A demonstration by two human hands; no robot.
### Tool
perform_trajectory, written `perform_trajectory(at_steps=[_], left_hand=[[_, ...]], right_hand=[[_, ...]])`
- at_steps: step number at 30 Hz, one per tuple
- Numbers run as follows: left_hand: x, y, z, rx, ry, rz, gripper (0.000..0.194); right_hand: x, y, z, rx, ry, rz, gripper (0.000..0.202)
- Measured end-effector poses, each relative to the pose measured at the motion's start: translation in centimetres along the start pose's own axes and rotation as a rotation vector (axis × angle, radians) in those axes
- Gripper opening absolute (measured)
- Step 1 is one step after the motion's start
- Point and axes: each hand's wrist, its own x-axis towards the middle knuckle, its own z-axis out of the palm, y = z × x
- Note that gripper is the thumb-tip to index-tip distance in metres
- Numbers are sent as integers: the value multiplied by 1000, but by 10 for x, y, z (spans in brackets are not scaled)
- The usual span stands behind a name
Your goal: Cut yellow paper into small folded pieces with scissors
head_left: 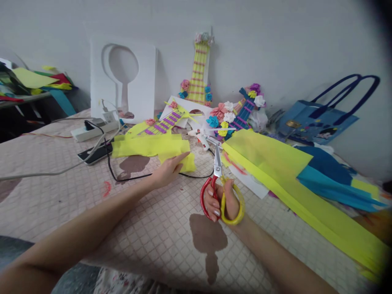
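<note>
My right hand (222, 200) holds scissors (217, 165) with one red and one yellow handle, fingers through the loops. The blades point up and away, nearly closed. Ahead on the left, my left hand (168, 169) rests at the lower edge of yellow crepe paper pieces (137, 145), index finger stretched out over the paper and nothing gripped. A white glue gun (200, 138) lies just beyond, between the hands. To the right, a long folded yellow paper sheet (275, 175) runs toward the table's right edge.
Woven yellow, purple and blue crafts with paper flowers (199, 73) stand at the wall. A white board (141, 81) with a cutout leans beside them. A power strip (92, 130), phone (94, 154) and cables occupy the left. A blue bag (318, 118) and blue paper (330, 183) are right.
</note>
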Motion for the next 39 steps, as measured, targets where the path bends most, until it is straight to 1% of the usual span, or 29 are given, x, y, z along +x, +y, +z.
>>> perform_trajectory(at_steps=[2,5,7,9,11,14,15,17,19,20,21,22,24,27,30,34,39], left_hand=[[0,-3,0,22,46,-15,51],[1,-9,-1,51,163,-78,43],[2,-11,-3,76,225,-53,41],[2,-12,-6,112,253,21,44],[3,-12,-11,149,276,62,47],[5,-15,-21,141,365,15,52],[7,-17,-24,94,394,-20,56],[10,-22,-28,-110,408,-105,64],[14,-28,-29,-373,360,-193,73],[15,-31,-30,-453,337,-228,75],[16,-34,-30,-464,326,-253,75],[16,-36,-30,-402,325,-267,74],[15,-38,-31,-145,315,-268,70],[11,-36,-33,239,211,-281,60],[8,-33,-33,469,139,-317,50],[7,-32,-30,554,91,-344,42],[8,-36,-30,542,45,-361,47]], right_hand=[[0,1,-1,-2,-1,-5,60],[1,2,-4,-7,-3,-4,62],[1,2,-5,-5,2,0,62],[1,2,-4,-1,11,5,62],[1,2,-4,-2,19,12,62],[1,3,-4,-4,28,14,62],[1,3,-5,-5,29,12,62],[1,5,-6,-5,31,10,61],[1,6,-6,2,32,8,61],[1,6,-6,6,28,7,60],[1,7,-6,9,25,5,60],[1,7,-6,12,21,0,61],[1,7,-6,11,18,-7,61],[1,7,-6,8,25,-9,60],[1,7,-6,2,25,-1,60],[1,6,-4,-3,28,5,60],[2,5,-1,11,5,6,60]])
